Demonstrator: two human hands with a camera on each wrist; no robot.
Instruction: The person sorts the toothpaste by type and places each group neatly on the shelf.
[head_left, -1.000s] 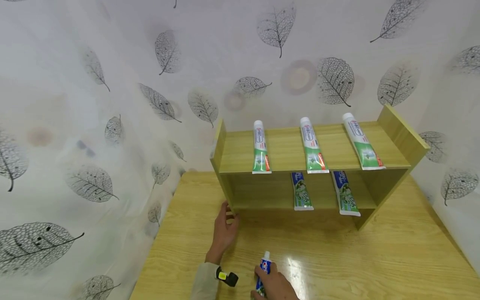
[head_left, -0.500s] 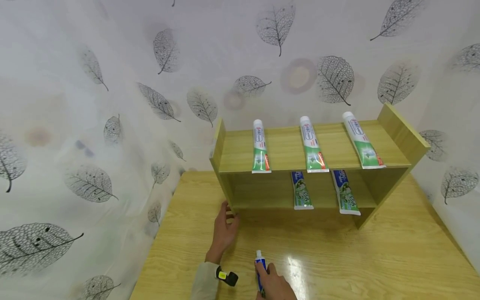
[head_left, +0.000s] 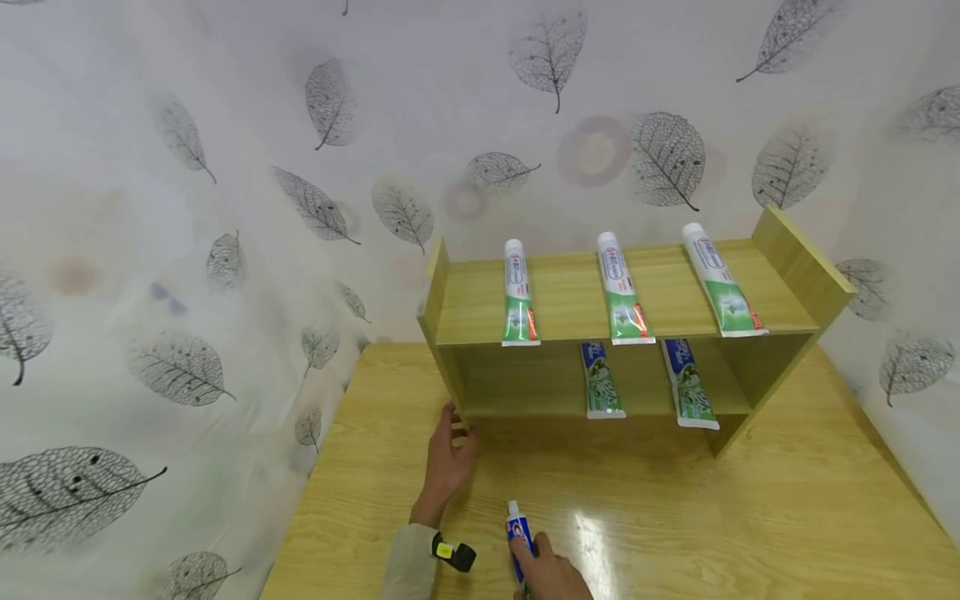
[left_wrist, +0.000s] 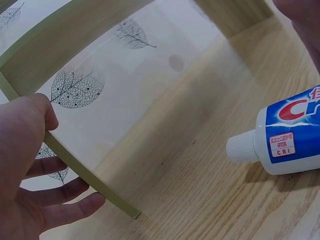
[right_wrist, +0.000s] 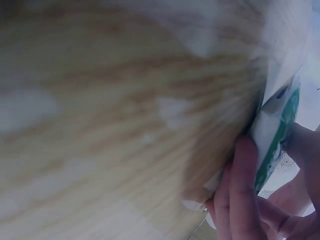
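Note:
In the head view, my left hand is at the lower left corner of a two-tier wooden shelf. The left wrist view shows its thumb and fingers on either side of the shelf's side panel, gripping it. My right hand holds a blue toothpaste tube low over the table in front of the shelf. Its white cap points away from me. In the right wrist view, fingers press against the tube's white and green lower part.
Three white-and-green toothpaste tubes lie on the upper tier. Two blue-and-green tubes lie on the lower tier, at its middle and right. The wooden table meets a leaf-patterned wall covering at the back and sides.
My right hand has shifted slightly left with the toothpaste tube, whose cap end now leans left. The left hand and shelf have stayed in place.

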